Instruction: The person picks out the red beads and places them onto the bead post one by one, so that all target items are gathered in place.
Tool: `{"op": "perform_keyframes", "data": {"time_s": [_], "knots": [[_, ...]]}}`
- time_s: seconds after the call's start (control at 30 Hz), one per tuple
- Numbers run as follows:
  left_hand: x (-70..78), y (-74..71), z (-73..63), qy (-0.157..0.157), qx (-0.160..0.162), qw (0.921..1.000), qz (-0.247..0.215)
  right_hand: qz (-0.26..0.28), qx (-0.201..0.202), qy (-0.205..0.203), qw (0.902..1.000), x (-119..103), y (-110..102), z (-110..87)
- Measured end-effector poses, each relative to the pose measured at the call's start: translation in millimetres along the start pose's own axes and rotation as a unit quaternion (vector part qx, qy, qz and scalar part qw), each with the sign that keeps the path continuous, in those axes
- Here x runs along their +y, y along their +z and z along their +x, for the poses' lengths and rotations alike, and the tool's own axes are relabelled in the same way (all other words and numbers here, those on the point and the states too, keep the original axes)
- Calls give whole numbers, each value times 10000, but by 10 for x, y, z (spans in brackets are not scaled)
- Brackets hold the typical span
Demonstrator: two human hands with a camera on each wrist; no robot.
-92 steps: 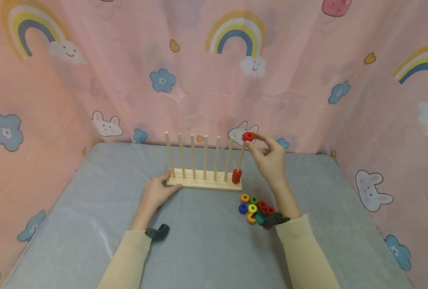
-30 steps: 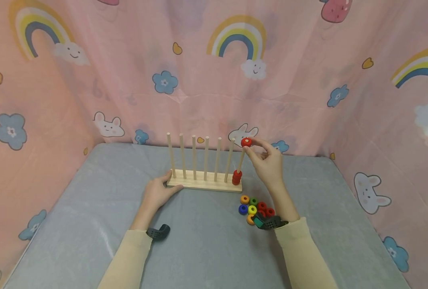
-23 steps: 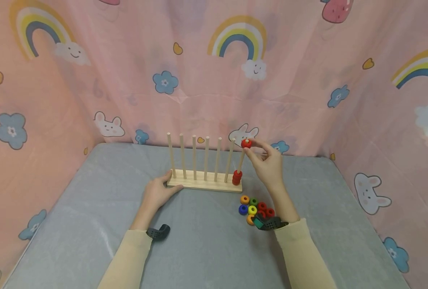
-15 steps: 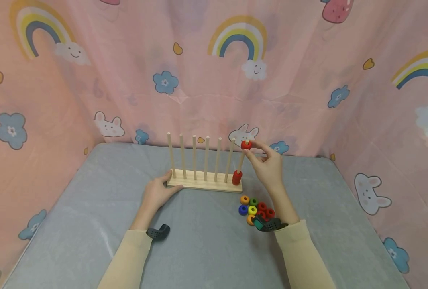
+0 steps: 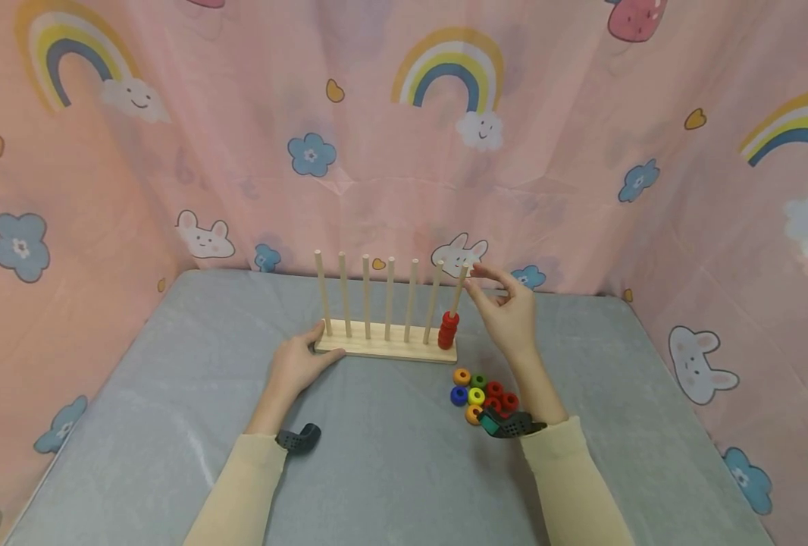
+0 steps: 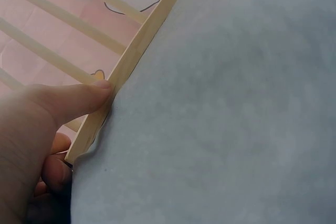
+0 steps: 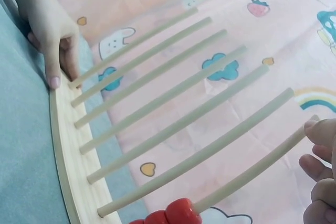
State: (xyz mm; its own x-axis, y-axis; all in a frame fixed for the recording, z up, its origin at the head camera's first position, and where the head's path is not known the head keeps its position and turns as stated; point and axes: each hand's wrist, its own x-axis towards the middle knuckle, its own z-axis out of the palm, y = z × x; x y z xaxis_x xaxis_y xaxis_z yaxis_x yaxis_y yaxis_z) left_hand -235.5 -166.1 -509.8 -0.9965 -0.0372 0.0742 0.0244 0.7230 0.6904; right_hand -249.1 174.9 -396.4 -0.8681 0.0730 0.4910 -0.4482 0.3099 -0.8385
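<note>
A wooden peg rack (image 5: 383, 348) with several upright pegs stands on the table. My left hand (image 5: 295, 364) grips the left end of its base; in the left wrist view the thumb (image 6: 79, 100) presses the base's front edge and the other fingers curl behind. Red beads (image 5: 448, 331) are stacked low on the rightmost peg (image 5: 459, 290). My right hand (image 5: 512, 312) is by that peg's top, thumb and fingers parted, holding no bead. In the right wrist view its thumb (image 7: 323, 131) overlaps the peg's tip.
Loose beads lie in front of the rack's right end: orange (image 5: 461, 377), green (image 5: 479, 381), blue (image 5: 459, 396), yellow (image 5: 476, 396) and several red ones (image 5: 509, 401), partly under the right wrist's camera (image 5: 509, 422). A pink patterned curtain (image 5: 377, 205) surrounds the grey table (image 5: 377, 455).
The right hand lowered a red bead onto the rightmost peg's tip and let go. That bead has dropped onto the red stack, which is now taller. The left hand stays in place.
</note>
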Motion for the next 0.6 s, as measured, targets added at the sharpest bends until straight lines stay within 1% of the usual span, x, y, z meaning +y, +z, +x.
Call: {"op": "perform_keyframes", "data": {"time_s": [0.13,0.37,0.6], "knots": [[-7,3,-5,7,-21,10000,27,-116,6,-34,9999,20,-30,-16],[-14,8,-3,-11,-3,10000,7,-432,28,23,9991,55,-118,-48],[-17,10,11,-6,-23,10000,-36,-483,19,106,9988,156,-263,-117]]}}
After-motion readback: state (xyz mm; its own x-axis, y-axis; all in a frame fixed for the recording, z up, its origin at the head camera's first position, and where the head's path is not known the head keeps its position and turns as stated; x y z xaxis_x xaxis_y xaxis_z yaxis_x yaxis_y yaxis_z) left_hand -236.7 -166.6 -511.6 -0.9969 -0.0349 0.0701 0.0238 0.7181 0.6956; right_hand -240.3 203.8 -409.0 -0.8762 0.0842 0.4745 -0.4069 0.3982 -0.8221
